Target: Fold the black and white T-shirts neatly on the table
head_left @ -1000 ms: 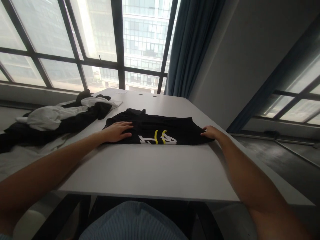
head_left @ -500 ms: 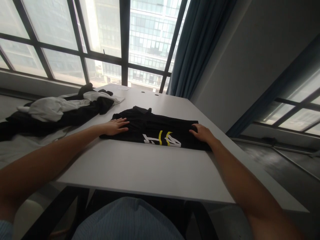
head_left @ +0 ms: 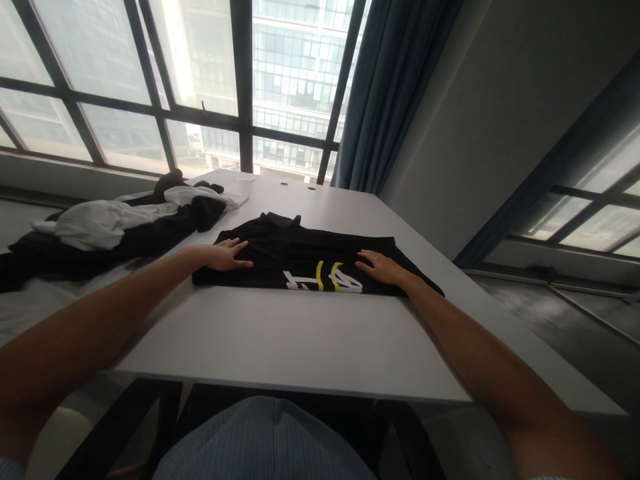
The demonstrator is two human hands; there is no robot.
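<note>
A black T-shirt [head_left: 295, 250] lies folded lengthwise on the white table, its collar end pointing away from me. Part of a white and yellow print shows along the near fold. On the shirt's left end rests my left hand [head_left: 225, 255], palm down with fingers spread. My right hand [head_left: 383, 268] lies on the cloth just right of the print, its fingers stretched out and thumb apart. Neither hand grips the fabric.
A heap of black and white clothes [head_left: 110, 220] covers the table's left side. The white table [head_left: 300, 340] reaches toward the windows. Two dark round cable holes sit at its far end. A blue curtain [head_left: 395, 93] hangs behind on the right.
My right hand has slid left from the shirt's right end toward the print. My left hand has shifted slightly left, still on the cloth.
</note>
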